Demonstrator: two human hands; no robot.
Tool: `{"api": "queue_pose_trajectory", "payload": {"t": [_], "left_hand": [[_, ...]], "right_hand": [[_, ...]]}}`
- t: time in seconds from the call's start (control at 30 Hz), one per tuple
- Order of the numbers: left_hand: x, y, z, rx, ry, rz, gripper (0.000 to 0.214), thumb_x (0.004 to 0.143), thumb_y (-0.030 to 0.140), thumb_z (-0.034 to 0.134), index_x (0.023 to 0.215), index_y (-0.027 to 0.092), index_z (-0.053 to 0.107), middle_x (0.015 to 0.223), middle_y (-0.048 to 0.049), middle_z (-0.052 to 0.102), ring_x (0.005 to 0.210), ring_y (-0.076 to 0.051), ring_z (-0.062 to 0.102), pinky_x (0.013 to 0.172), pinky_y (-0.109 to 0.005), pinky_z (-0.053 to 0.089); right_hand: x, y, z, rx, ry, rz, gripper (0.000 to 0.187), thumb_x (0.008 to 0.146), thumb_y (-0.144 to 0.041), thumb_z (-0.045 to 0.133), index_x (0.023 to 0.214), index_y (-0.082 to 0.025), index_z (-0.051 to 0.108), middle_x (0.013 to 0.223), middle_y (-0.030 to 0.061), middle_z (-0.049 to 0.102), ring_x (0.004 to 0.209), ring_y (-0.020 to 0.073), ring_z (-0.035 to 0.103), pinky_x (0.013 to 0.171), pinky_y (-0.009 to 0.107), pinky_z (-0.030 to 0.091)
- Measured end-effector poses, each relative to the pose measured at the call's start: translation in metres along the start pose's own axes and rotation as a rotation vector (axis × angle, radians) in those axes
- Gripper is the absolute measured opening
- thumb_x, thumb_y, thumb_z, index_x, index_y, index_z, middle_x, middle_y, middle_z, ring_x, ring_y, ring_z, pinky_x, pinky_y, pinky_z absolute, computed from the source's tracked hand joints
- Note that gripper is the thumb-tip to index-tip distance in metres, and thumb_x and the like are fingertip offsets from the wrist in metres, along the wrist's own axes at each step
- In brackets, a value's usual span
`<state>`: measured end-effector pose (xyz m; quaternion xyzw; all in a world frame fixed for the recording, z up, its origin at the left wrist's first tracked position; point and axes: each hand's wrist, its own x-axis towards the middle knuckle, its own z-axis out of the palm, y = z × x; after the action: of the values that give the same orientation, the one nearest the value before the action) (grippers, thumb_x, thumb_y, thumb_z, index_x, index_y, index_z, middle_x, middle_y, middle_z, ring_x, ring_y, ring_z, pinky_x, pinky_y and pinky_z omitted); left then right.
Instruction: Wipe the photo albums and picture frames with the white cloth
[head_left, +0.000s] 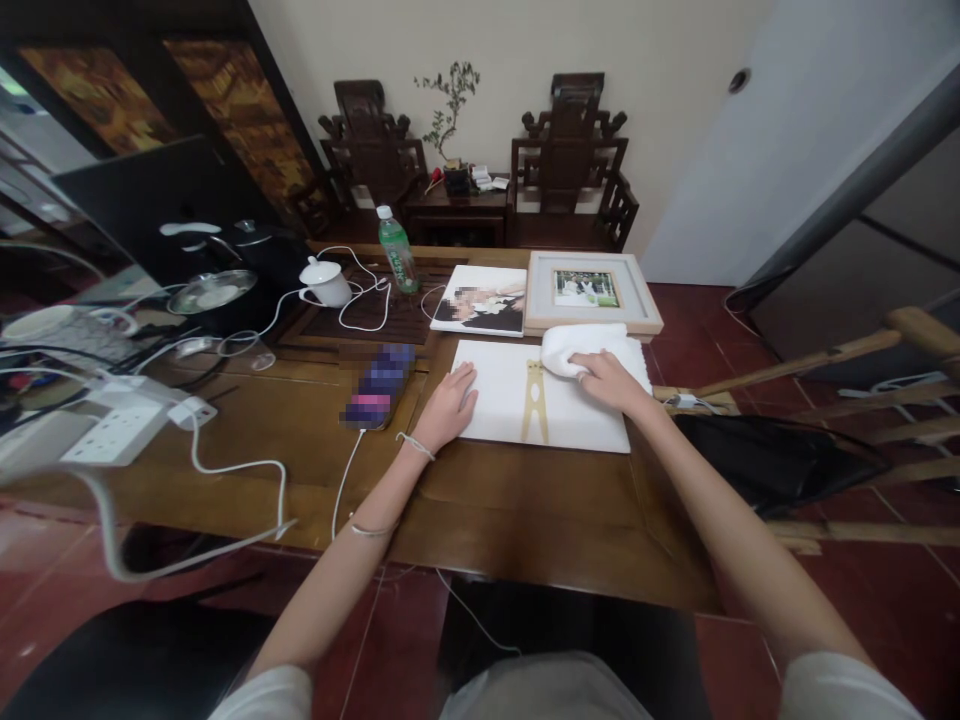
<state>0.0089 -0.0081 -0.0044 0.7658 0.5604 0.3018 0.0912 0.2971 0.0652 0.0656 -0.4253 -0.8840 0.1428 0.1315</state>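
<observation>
A white canvas panel point(495, 408) with a gold tower-like shape point(535, 400) lies on the wooden table. My left hand point(451, 400) rests on the panel's left edge, its fingers stretched out and holding nothing. Bunched under my right hand point(607, 382) is a white cloth point(589, 343), gripped by the fingers and pressed on the panel's upper right part. The cloth covers that corner. Just behind lie a picture panel point(480, 300), partly pixelated, and a light wooden photo frame point(589, 290) with a small photo inside.
Left of my left hand lies a phone point(379, 388) on a charging cable. Farther back stand a green-labelled bottle point(397, 248) and a lidded white cup point(325, 283). A power strip point(124, 420), cables and a pot point(214, 295) crowd the left. Wooden poles point(810, 350) stand at right.
</observation>
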Motion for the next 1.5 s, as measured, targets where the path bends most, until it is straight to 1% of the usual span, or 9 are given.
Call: {"api": "queue_pose_trajectory", "payload": {"t": [0.2, 0.43, 0.67, 0.8, 0.93, 1.03, 1.2, 1.33, 1.5], "left_hand": [[-0.001, 0.001, 0.001, 0.012, -0.016, -0.007, 0.039, 0.090, 0.019, 0.040, 0.127, 0.010, 0.050, 0.139, -0.0187, 0.047, 0.134, -0.028, 0.038, 0.111, -0.049, 0.031], [-0.001, 0.002, 0.002, 0.033, -0.003, -0.015, 0.039, 0.090, 0.018, 0.041, 0.127, 0.011, 0.050, 0.139, -0.0177, 0.047, 0.134, -0.028, 0.038, 0.111, -0.050, 0.032], [-0.002, 0.002, 0.002, 0.037, 0.009, -0.009, 0.038, 0.090, 0.018, 0.041, 0.126, 0.012, 0.050, 0.138, -0.0168, 0.048, 0.134, -0.027, 0.038, 0.111, -0.049, 0.032], [-0.001, 0.001, 0.002, 0.029, 0.007, -0.007, 0.039, 0.090, 0.019, 0.041, 0.127, 0.013, 0.049, 0.139, -0.0164, 0.048, 0.134, -0.027, 0.039, 0.110, -0.049, 0.033], [-0.001, 0.000, 0.001, 0.019, 0.005, -0.006, 0.038, 0.090, 0.020, 0.041, 0.127, 0.014, 0.049, 0.139, -0.0158, 0.048, 0.134, -0.027, 0.040, 0.110, -0.050, 0.033], [-0.001, 0.001, 0.001, 0.020, -0.004, -0.008, 0.039, 0.090, 0.020, 0.041, 0.127, 0.013, 0.049, 0.139, -0.0165, 0.047, 0.134, -0.027, 0.039, 0.111, -0.049, 0.032], [-0.002, 0.001, 0.001, 0.032, -0.007, 0.008, 0.040, 0.091, 0.020, 0.040, 0.129, 0.011, 0.048, 0.139, -0.0184, 0.047, 0.135, -0.027, 0.038, 0.111, -0.049, 0.032], [-0.003, -0.001, 0.002, 0.048, 0.006, 0.013, 0.040, 0.091, 0.020, 0.040, 0.130, 0.015, 0.047, 0.140, -0.0154, 0.047, 0.135, -0.026, 0.038, 0.111, -0.049, 0.032], [-0.003, -0.001, 0.002, 0.056, 0.000, 0.011, 0.039, 0.091, 0.020, 0.040, 0.129, 0.014, 0.048, 0.139, -0.0163, 0.047, 0.135, -0.027, 0.038, 0.111, -0.050, 0.032]], "right_hand": [[-0.065, -0.035, 0.019, -0.084, -0.039, -0.085, 0.032, 0.077, -0.006, 0.036, 0.096, -0.015, 0.059, 0.131, 0.0183, 0.055, 0.133, 0.0293, 0.037, 0.107, 0.064, 0.017], [-0.136, -0.072, 0.009, -0.033, -0.141, -0.137, 0.029, 0.073, -0.002, 0.040, 0.088, -0.019, 0.059, 0.139, 0.0142, 0.048, 0.134, 0.0281, 0.036, 0.111, 0.062, 0.020], [-0.086, -0.045, 0.005, 0.027, -0.165, -0.099, 0.039, 0.074, -0.003, 0.037, 0.104, -0.019, 0.057, 0.129, 0.0126, 0.057, 0.138, 0.0269, 0.029, 0.110, 0.064, 0.016], [-0.034, -0.030, 0.014, 0.002, -0.162, -0.036, 0.053, 0.071, -0.002, 0.036, 0.121, -0.016, 0.048, 0.137, 0.0155, 0.049, 0.141, 0.0287, 0.018, 0.107, 0.069, 0.009], [-0.007, -0.046, 0.031, -0.045, -0.117, 0.052, 0.058, 0.071, -0.001, 0.038, 0.127, -0.012, 0.046, 0.148, 0.0190, 0.034, 0.141, 0.0356, 0.012, 0.103, 0.074, 0.009], [-0.017, -0.076, 0.047, -0.165, -0.082, 0.005, 0.054, 0.070, 0.002, 0.039, 0.120, -0.013, 0.054, 0.152, 0.0162, 0.025, 0.141, 0.0388, 0.007, 0.102, 0.076, 0.007], [-0.070, -0.116, 0.060, -0.222, -0.138, -0.188, 0.051, 0.068, 0.002, 0.044, 0.111, -0.019, 0.062, 0.154, 0.0110, 0.024, 0.142, 0.0375, 0.004, 0.104, 0.074, 0.008], [-0.094, -0.118, 0.058, -0.171, -0.187, -0.285, 0.047, 0.068, 0.000, 0.046, 0.106, -0.020, 0.065, 0.154, 0.0082, 0.023, 0.142, 0.0357, 0.003, 0.105, 0.073, 0.006], [-0.081, -0.112, 0.042, -0.122, -0.250, -0.310, 0.048, 0.067, -0.001, 0.045, 0.106, -0.021, 0.064, 0.151, 0.0069, 0.031, 0.143, 0.0317, 0.009, 0.104, 0.073, 0.010]]}}
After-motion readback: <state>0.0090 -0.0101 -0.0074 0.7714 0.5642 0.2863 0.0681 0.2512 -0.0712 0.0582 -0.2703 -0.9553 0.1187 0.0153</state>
